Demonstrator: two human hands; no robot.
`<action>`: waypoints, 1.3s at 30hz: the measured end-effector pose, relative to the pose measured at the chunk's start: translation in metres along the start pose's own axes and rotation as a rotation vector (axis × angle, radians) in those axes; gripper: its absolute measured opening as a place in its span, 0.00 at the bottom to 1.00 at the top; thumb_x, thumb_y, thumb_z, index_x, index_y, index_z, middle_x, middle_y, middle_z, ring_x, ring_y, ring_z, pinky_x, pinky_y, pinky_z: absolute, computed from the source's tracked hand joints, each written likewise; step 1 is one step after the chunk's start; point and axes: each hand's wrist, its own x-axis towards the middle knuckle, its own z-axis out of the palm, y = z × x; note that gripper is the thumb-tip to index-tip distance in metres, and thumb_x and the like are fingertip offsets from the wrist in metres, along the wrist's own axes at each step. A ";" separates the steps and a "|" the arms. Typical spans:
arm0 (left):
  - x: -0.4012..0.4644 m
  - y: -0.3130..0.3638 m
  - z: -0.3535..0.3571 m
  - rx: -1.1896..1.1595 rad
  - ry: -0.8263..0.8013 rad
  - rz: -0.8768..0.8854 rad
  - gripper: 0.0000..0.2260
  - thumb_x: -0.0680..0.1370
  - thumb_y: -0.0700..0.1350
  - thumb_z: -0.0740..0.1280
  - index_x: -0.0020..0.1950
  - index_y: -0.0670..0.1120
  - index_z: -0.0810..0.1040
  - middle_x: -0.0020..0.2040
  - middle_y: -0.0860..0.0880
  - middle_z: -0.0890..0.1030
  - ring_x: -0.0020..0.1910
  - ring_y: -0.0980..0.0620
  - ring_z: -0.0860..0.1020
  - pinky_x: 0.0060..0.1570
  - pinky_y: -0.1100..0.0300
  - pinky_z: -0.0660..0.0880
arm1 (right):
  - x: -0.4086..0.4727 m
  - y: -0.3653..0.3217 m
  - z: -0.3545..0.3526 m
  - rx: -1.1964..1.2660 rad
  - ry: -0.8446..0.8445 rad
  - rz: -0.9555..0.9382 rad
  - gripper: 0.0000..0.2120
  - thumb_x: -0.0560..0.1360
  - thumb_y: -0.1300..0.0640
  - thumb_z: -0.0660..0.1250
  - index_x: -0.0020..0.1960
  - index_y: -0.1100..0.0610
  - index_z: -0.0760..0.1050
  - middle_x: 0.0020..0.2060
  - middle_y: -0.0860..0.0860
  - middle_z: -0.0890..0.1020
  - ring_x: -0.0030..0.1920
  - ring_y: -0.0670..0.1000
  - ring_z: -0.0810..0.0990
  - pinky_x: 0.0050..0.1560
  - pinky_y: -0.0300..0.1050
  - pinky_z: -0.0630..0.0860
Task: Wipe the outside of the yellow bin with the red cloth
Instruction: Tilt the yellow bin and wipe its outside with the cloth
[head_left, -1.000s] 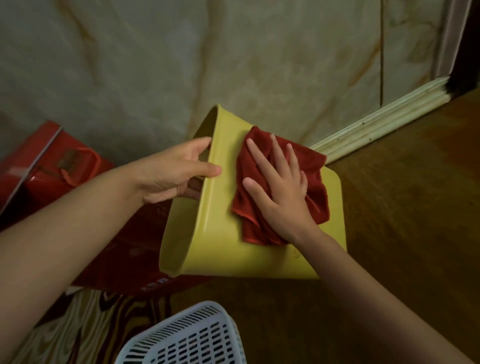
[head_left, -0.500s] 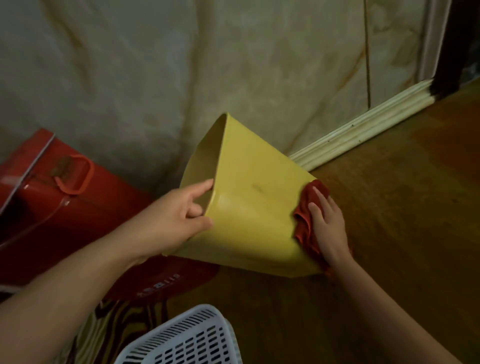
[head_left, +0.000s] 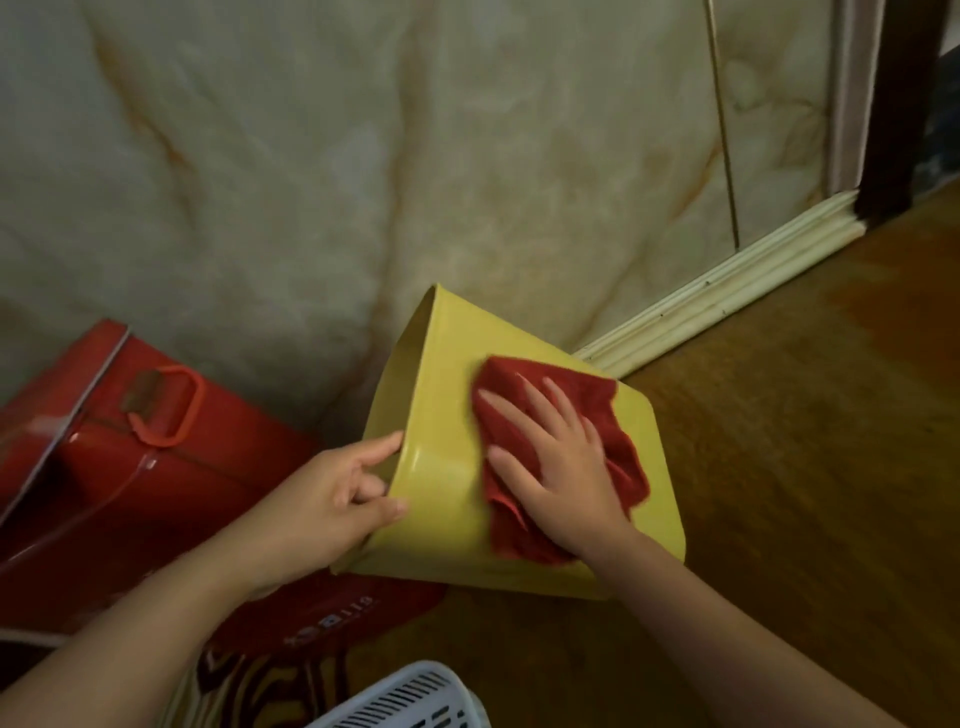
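The yellow bin (head_left: 441, 467) is tipped on its side above the wooden floor, its open mouth facing left toward the wall. My left hand (head_left: 332, 499) grips the bin's rim, thumb on the outside and fingers hooked inside. The red cloth (head_left: 608, 415) lies crumpled on the bin's upward-facing outer wall. My right hand (head_left: 561, 462) presses flat on the cloth, fingers spread and pointing up-left toward the rim.
A red case (head_left: 130, 457) with a red handle stands at the left against the marbled wall (head_left: 363, 156). A white slotted basket (head_left: 410, 696) pokes in at the bottom edge. A cream skirting board (head_left: 727, 291) runs along the wooden floor (head_left: 805, 467) at the right.
My right hand slid the cloth from the bin's top wall down to its base end, then back up onto the top wall. My left hand kept hold of the rim.
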 end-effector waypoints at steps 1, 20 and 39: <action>-0.002 -0.002 -0.001 0.018 -0.001 -0.006 0.30 0.74 0.37 0.65 0.73 0.49 0.56 0.38 0.29 0.79 0.38 0.46 0.73 0.43 0.52 0.67 | -0.014 0.019 -0.002 -0.026 0.006 0.021 0.21 0.73 0.33 0.48 0.66 0.25 0.52 0.73 0.38 0.56 0.74 0.44 0.46 0.70 0.60 0.48; 0.022 0.068 0.016 0.020 -0.066 0.023 0.24 0.75 0.39 0.64 0.70 0.47 0.63 0.48 0.33 0.82 0.44 0.46 0.80 0.51 0.52 0.75 | -0.003 -0.046 -0.024 0.219 0.273 0.062 0.22 0.76 0.43 0.46 0.69 0.37 0.62 0.71 0.43 0.65 0.73 0.44 0.56 0.73 0.52 0.51; 0.035 0.086 0.054 0.343 0.016 0.173 0.08 0.75 0.43 0.63 0.36 0.46 0.75 0.28 0.59 0.78 0.26 0.66 0.73 0.29 0.71 0.67 | -0.015 0.068 -0.050 0.136 0.637 0.314 0.26 0.74 0.45 0.47 0.67 0.53 0.67 0.63 0.59 0.72 0.67 0.59 0.65 0.67 0.66 0.58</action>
